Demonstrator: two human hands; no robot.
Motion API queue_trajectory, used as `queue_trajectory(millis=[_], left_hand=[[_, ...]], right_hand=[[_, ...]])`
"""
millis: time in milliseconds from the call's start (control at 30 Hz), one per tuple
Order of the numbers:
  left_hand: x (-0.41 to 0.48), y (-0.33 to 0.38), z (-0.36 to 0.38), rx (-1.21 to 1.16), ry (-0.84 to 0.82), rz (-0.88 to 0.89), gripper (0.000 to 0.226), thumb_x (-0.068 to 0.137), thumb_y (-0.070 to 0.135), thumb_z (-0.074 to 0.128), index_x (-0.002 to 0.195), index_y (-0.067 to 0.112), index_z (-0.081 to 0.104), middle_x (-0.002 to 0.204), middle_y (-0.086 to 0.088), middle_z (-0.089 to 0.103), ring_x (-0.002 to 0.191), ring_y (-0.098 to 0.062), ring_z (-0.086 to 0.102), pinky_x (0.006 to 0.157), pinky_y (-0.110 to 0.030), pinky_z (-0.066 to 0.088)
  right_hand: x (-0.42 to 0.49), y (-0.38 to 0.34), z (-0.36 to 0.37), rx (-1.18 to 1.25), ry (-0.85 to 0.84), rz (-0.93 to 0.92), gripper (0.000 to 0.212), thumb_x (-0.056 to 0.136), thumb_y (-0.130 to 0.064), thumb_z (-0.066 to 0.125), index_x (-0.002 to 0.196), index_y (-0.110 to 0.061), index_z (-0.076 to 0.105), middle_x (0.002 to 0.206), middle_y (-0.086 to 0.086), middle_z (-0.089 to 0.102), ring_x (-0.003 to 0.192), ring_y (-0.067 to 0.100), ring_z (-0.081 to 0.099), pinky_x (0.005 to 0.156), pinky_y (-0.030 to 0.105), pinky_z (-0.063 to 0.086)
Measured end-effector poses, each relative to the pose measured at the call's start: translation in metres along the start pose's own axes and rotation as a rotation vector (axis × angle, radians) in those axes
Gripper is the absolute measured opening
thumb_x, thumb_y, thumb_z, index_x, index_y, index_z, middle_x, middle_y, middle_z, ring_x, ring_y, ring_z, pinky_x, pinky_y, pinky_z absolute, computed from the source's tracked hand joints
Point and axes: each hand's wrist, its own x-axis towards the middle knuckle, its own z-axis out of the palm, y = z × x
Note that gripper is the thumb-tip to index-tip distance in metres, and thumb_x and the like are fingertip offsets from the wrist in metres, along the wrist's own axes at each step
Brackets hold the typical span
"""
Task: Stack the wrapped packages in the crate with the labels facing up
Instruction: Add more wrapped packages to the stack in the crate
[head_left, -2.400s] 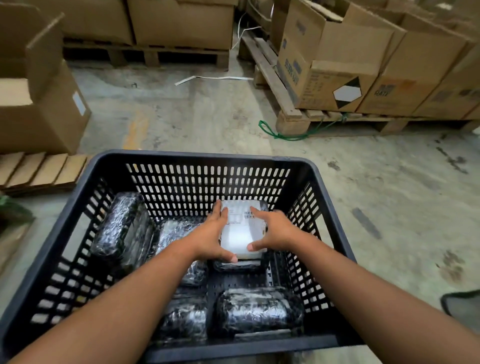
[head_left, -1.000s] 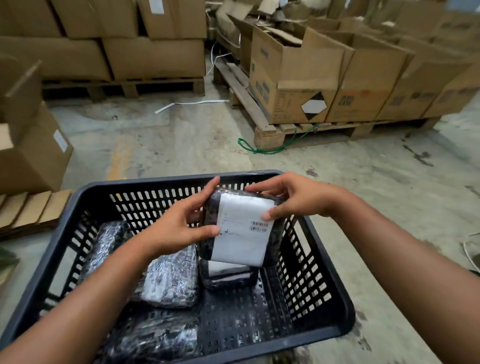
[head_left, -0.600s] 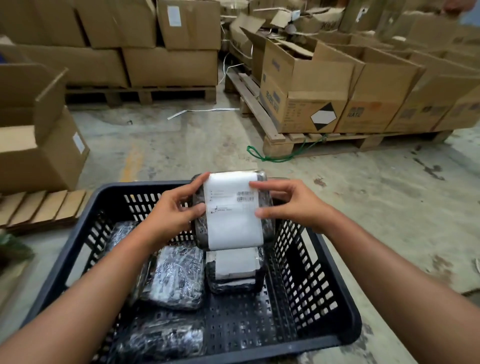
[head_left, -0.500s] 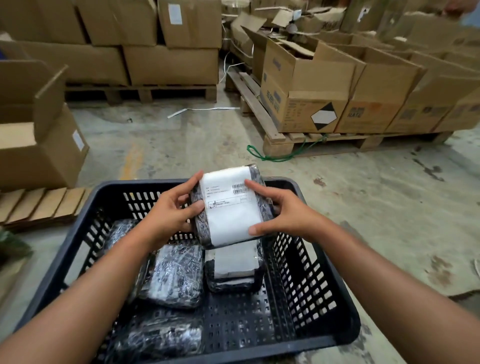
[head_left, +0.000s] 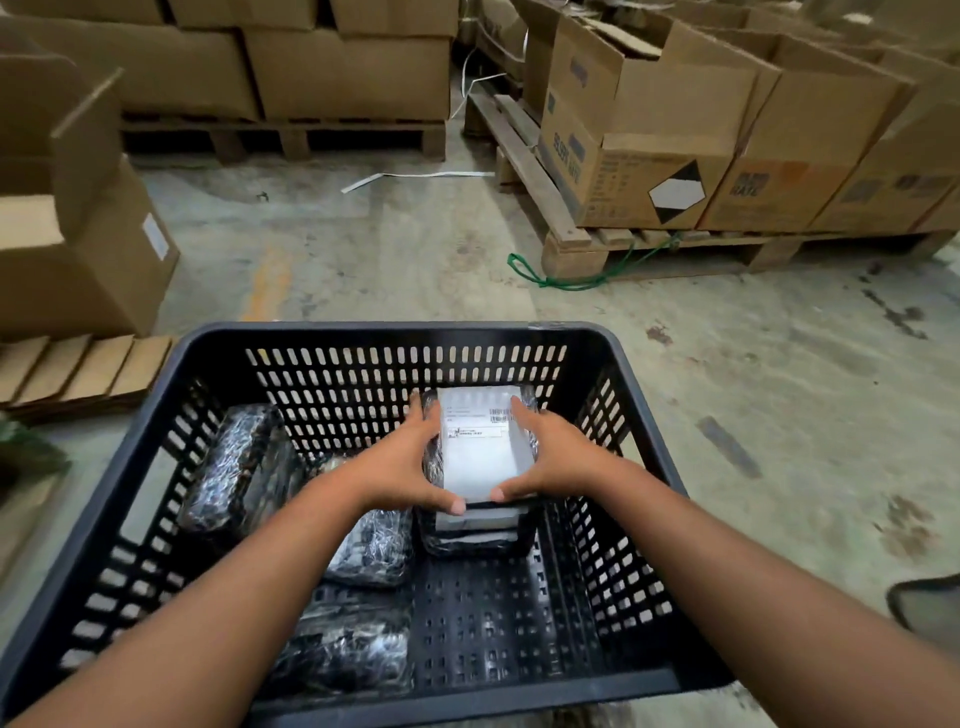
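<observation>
A black slotted crate (head_left: 395, 335) stands on the concrete floor in front of me. At its far right, a wrapped package (head_left: 480, 447) with a white label facing up lies on top of another labelled package (head_left: 478, 525). My left hand (head_left: 402, 465) grips its left side and my right hand (head_left: 556, 457) its right side. Three more black wrapped packages sit in the crate: one leaning at the left wall (head_left: 234, 467), one in the middle (head_left: 371, 551) partly under my left arm, one at the near side (head_left: 348, 649).
Pallets with cardboard boxes (head_left: 639, 135) stand beyond the crate on the right and at the back (head_left: 343, 73). An open carton (head_left: 78, 228) and flattened cardboard (head_left: 78, 369) lie on the left. A green cord (head_left: 566, 280) trails from the right pallet.
Both hands lifted the labelled package up, turned it, then brought it back down into the crate onto the other labelled package at the far right.
</observation>
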Motion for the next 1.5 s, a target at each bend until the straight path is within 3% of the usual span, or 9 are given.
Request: queue_trajectory(millis=[200, 367, 467, 667, 833, 1033, 1200, 1367, 1500], left_hand=[[0.014, -0.001, 0.007, 0.030, -0.025, -0.023, 0.151, 0.060, 0.049, 0.093, 0.158, 0.021, -0.018, 0.162, -0.002, -0.035, 0.154, -0.024, 0.000, 0.116, -0.025, 0.005], [0.004, -0.006, 0.003, -0.042, 0.032, -0.004, 0.146, 0.057, 0.045, 0.095, 0.161, 0.026, -0.006, 0.166, -0.003, -0.023, 0.154, -0.022, -0.009, 0.120, -0.031, 0.000], [-0.010, -0.006, -0.021, -0.045, 0.067, -0.010, 0.132, 0.057, 0.049, 0.095, 0.161, 0.035, 0.014, 0.169, -0.003, -0.013, 0.155, -0.029, 0.001, 0.120, -0.037, 0.008], [-0.057, -0.019, -0.089, 0.048, 0.216, -0.030, 0.102, 0.064, 0.052, 0.089, 0.152, 0.042, 0.038, 0.169, 0.003, 0.018, 0.153, -0.026, 0.020, 0.121, -0.050, 0.015], [-0.088, -0.047, -0.113, 0.181, 0.241, -0.115, 0.102, 0.067, 0.050, 0.089, 0.154, 0.035, 0.039, 0.169, 0.002, 0.015, 0.155, -0.026, 0.015, 0.124, -0.048, 0.017], [-0.107, -0.060, -0.103, 0.274, 0.113, -0.236, 0.109, 0.070, 0.044, 0.088, 0.158, 0.033, 0.025, 0.170, 0.004, -0.004, 0.155, -0.027, -0.010, 0.124, -0.055, 0.006], [-0.110, -0.060, -0.095, 0.487, 0.001, -0.330, 0.123, 0.072, 0.030, 0.089, 0.161, 0.022, 0.005, 0.166, -0.005, -0.022, 0.151, -0.031, -0.022, 0.124, -0.057, 0.005], [-0.109, -0.059, -0.090, 0.579, -0.005, -0.365, 0.124, 0.075, 0.016, 0.085, 0.159, 0.010, -0.006, 0.164, -0.010, -0.027, 0.149, -0.035, -0.025, 0.125, -0.052, 0.003], [-0.109, -0.058, -0.092, 0.569, -0.001, -0.367, 0.125, 0.074, 0.011, 0.085, 0.159, 0.011, -0.007, 0.164, -0.007, -0.027, 0.150, -0.034, -0.024, 0.125, -0.051, 0.003]], right_hand=[[0.014, 0.005, -0.009, -0.076, -0.063, 0.059, 0.136, 0.062, -0.044, 0.095, 0.163, -0.016, 0.009, 0.167, 0.007, 0.028, 0.150, 0.030, 0.029, 0.117, 0.033, 0.028], [0.017, -0.002, -0.009, -0.156, -0.106, 0.062, 0.137, 0.061, -0.049, 0.094, 0.163, -0.015, 0.011, 0.167, 0.006, 0.026, 0.150, 0.028, 0.029, 0.118, 0.034, 0.028], [0.017, -0.013, -0.025, -0.293, -0.185, 0.046, 0.134, 0.063, -0.056, 0.091, 0.163, -0.016, 0.012, 0.168, 0.005, 0.024, 0.151, 0.027, 0.029, 0.121, 0.037, 0.027], [0.016, -0.079, -0.044, -0.443, -0.026, -0.136, 0.096, 0.074, -0.055, 0.084, 0.154, -0.024, 0.042, 0.160, 0.000, 0.043, 0.143, 0.024, 0.044, 0.116, 0.041, 0.034], [0.030, -0.135, 0.032, -0.132, -0.083, -0.365, 0.069, 0.080, -0.032, 0.086, 0.142, -0.026, 0.056, 0.142, 0.001, 0.062, 0.115, 0.016, 0.066, 0.102, 0.035, 0.052], [0.049, -0.117, 0.151, -0.385, -0.261, -0.418, 0.086, 0.082, -0.030, 0.081, 0.155, -0.025, 0.037, 0.155, 0.014, 0.039, 0.140, 0.033, 0.043, 0.116, 0.045, 0.039], [0.050, -0.087, 0.183, -0.697, -0.161, -0.532, 0.106, 0.079, -0.044, 0.082, 0.161, -0.021, 0.018, 0.168, 0.023, 0.004, 0.154, 0.043, 0.006, 0.123, 0.058, 0.017], [0.045, -0.084, 0.189, -0.839, -0.161, -0.513, 0.115, 0.080, 0.010, 0.065, 0.162, -0.028, -0.007, 0.168, 0.018, -0.016, 0.155, 0.040, -0.014, 0.121, 0.066, 0.006], [0.045, -0.098, 0.182, -0.837, -0.188, -0.507, 0.110, 0.089, 0.013, 0.057, 0.161, -0.036, -0.009, 0.169, 0.018, -0.014, 0.153, 0.048, -0.007, 0.121, 0.066, 0.014]])
